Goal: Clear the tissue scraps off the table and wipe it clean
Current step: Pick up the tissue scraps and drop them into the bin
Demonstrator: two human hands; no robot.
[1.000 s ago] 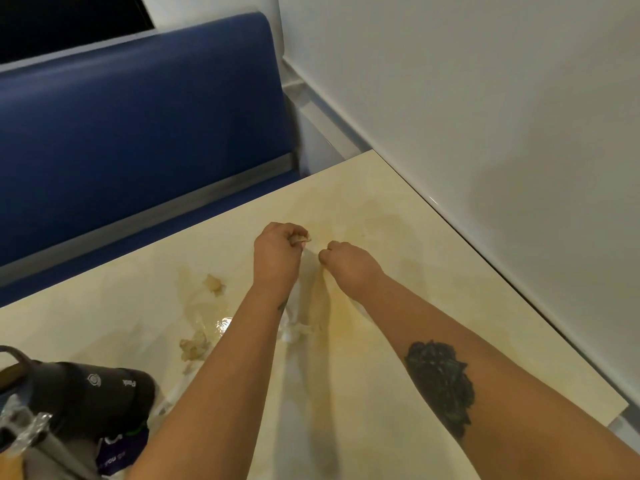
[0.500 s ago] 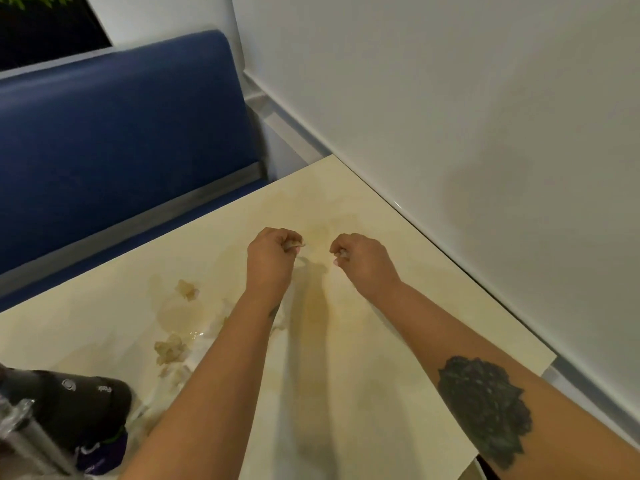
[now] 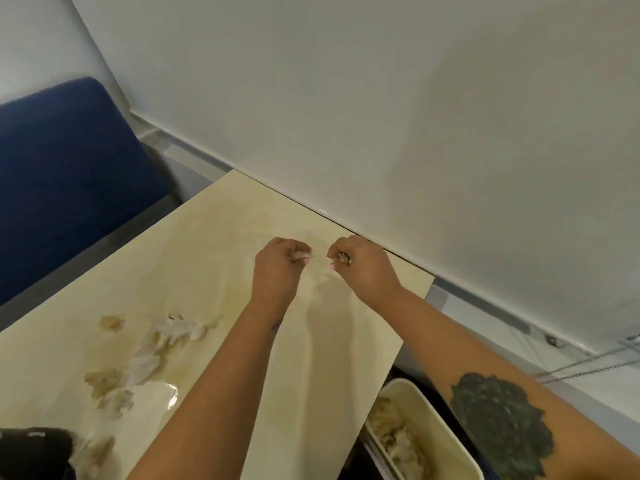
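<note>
Your hands have pulled further apart near the wall side of the table point(image 3: 214, 237), and a white bin point(image 3: 446, 420) of tissue now shows below its edge. Your left hand point(image 3: 277, 268) pinches one tissue bit point(image 3: 302, 254), your right hand point(image 3: 363, 266) another point(image 3: 341, 259). More tissue scraps point(image 3: 152, 351) lie wet on the table, left of your left forearm.

No text, label or number is legible anywhere in this view.
</note>
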